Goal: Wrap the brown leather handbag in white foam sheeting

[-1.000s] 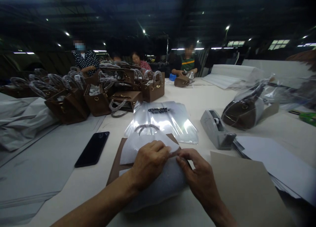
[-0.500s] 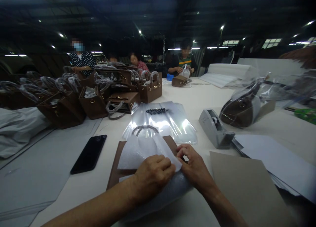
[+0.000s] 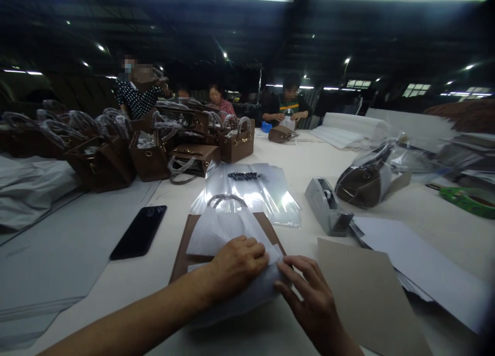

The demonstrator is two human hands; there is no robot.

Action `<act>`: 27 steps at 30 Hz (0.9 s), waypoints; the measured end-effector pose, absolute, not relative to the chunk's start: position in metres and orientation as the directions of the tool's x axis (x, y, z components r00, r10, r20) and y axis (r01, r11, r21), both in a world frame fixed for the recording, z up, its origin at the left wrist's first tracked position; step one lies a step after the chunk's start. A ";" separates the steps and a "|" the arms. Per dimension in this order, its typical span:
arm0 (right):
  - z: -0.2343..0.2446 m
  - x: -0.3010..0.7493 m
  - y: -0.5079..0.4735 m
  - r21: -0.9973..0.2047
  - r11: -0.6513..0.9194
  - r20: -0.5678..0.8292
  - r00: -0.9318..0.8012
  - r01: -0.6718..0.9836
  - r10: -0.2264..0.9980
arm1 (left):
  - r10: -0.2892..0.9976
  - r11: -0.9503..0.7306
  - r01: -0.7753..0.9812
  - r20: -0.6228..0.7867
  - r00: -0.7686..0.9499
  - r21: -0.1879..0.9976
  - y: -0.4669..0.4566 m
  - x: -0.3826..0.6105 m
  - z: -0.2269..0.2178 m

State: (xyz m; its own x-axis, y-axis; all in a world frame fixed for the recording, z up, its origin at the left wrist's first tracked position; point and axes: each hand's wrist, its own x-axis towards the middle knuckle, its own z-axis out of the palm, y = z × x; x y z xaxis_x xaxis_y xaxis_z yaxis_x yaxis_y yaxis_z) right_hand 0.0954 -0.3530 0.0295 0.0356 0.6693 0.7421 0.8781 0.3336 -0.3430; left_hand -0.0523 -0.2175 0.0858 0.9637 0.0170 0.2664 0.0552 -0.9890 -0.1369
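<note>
In front of me a brown handbag (image 3: 181,263) lies on the table, its handle (image 3: 228,197) pointing away. White foam sheet (image 3: 216,232) covers much of its upper part, and more white wrapping spreads below. My left hand (image 3: 240,265) is closed, fingers curled at the foam sheet over the bag's middle; the fingertips are partly hidden. At the bag's right edge, my right hand (image 3: 309,289) has its fingers apart, their tips touching the wrapping. Just beyond the handle lies a stack of clear plastic bags (image 3: 251,191) with black print.
A black phone (image 3: 139,232) lies left. Many brown handbags (image 3: 100,165) stand behind it. On the right are a grey tape dispenser (image 3: 327,206), grey-brown board (image 3: 359,289), white sheets (image 3: 413,258) and a plastic-wrapped bag (image 3: 361,183). Several co-workers are at the far side.
My right hand has come down and its fingers have spread from a pinch. My left hand stays over the foam, slightly higher. A far co-worker has raised a brown bag.
</note>
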 end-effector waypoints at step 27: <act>0.010 0.087 -0.344 -0.522 0.178 0.649 0.253 0.834 0.717 | 0.268 -0.963 0.266 0.271 0.925 0.045 -0.234 -0.074 0.108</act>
